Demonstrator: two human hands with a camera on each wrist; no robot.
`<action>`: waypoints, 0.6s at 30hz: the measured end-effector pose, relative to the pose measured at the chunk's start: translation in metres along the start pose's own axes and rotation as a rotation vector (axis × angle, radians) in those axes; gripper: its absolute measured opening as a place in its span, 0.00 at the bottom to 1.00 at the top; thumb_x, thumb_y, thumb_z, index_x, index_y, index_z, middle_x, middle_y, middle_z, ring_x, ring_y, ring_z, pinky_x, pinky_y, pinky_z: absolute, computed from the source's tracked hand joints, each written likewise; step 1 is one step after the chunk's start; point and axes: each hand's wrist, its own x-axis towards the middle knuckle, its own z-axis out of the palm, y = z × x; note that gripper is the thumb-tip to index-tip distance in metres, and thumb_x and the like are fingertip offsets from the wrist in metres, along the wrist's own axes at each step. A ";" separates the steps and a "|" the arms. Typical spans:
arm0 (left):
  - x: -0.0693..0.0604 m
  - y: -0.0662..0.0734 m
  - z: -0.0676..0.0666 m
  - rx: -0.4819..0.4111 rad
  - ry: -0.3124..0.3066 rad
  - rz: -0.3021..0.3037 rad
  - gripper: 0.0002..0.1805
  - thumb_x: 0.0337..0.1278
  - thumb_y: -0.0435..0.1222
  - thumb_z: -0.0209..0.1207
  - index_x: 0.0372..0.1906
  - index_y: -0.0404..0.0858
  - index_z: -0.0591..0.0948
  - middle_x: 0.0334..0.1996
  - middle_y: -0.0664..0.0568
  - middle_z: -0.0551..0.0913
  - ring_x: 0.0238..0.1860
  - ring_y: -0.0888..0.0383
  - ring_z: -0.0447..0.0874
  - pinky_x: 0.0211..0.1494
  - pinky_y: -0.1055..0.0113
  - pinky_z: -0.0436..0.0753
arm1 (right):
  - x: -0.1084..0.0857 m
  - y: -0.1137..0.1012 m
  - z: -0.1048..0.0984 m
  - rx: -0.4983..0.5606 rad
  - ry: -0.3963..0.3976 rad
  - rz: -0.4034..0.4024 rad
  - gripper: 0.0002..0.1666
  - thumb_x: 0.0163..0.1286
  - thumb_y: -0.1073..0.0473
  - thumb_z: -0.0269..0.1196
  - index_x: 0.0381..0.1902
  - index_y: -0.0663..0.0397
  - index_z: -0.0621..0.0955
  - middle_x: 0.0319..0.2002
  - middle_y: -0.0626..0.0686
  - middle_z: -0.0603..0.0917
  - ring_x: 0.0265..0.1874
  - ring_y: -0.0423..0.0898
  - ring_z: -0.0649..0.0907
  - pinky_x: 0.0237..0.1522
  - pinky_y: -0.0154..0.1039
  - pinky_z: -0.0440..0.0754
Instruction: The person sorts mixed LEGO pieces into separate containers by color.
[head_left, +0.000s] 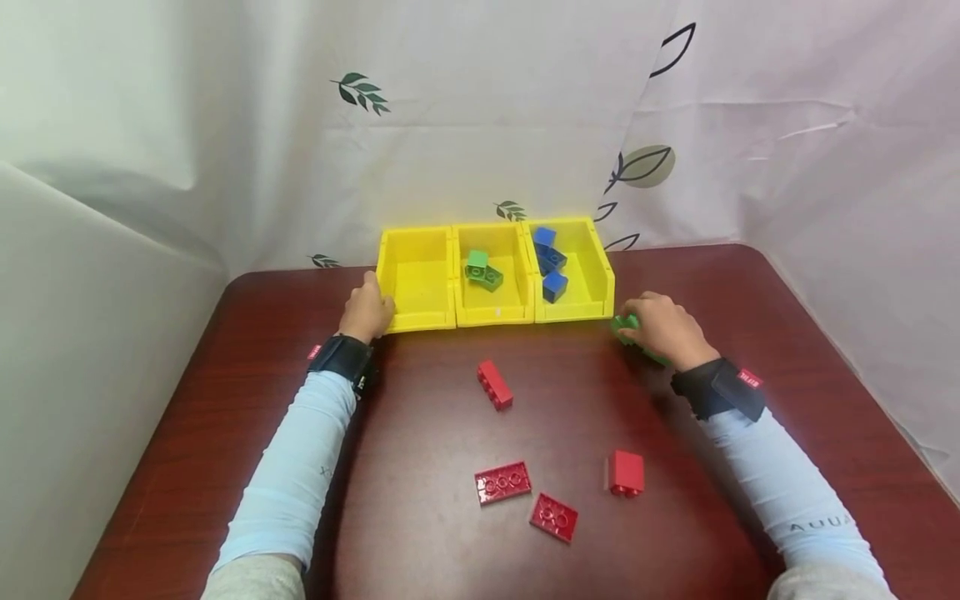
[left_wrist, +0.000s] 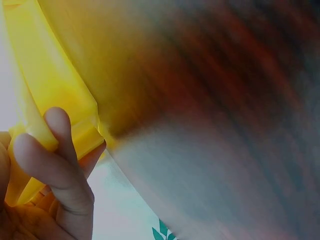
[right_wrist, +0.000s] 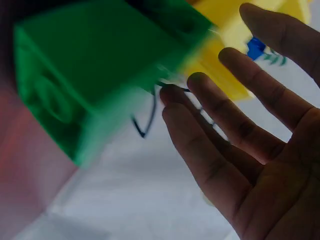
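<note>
My left hand [head_left: 366, 310] grips the left side wall of the leftmost yellow bin [head_left: 420, 321]; in the left wrist view thumb and fingers curl over that bin's wall [left_wrist: 45, 60]. Over green building bricks [head_left: 624, 329], just right of the bins' front corner, is my right hand [head_left: 667, 330]. The right wrist view has its fingers [right_wrist: 210, 170] fairly straight and spread, beside a large blurred green brick [right_wrist: 95, 55], with a gap between them. The hand partly covers the green bricks in the head view.
The middle bin [head_left: 495, 315] holds green bricks [head_left: 477, 265], the right bin [head_left: 573, 311] several blue bricks [head_left: 555, 287]. On the dark red table [head_left: 420, 417] lie a narrow red brick [head_left: 495, 385], two upturned red bricks [head_left: 502, 483] and another red brick [head_left: 627, 473]. A white curtain [head_left: 487, 125] hangs behind.
</note>
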 end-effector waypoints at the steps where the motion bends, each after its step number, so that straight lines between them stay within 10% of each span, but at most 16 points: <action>1: 0.000 0.000 0.001 -0.003 -0.002 0.002 0.26 0.71 0.36 0.47 0.68 0.34 0.55 0.47 0.36 0.73 0.43 0.41 0.77 0.51 0.52 0.80 | 0.000 0.002 0.003 0.000 0.016 0.005 0.17 0.61 0.58 0.69 0.47 0.60 0.83 0.44 0.63 0.79 0.36 0.61 0.81 0.37 0.60 0.82; 18: 0.000 -0.001 0.001 0.000 0.012 0.010 0.25 0.70 0.36 0.47 0.67 0.33 0.57 0.44 0.37 0.73 0.41 0.41 0.77 0.50 0.53 0.80 | 0.000 0.006 0.022 0.009 0.135 -0.004 0.13 0.60 0.63 0.68 0.43 0.60 0.83 0.41 0.62 0.76 0.33 0.62 0.80 0.33 0.59 0.81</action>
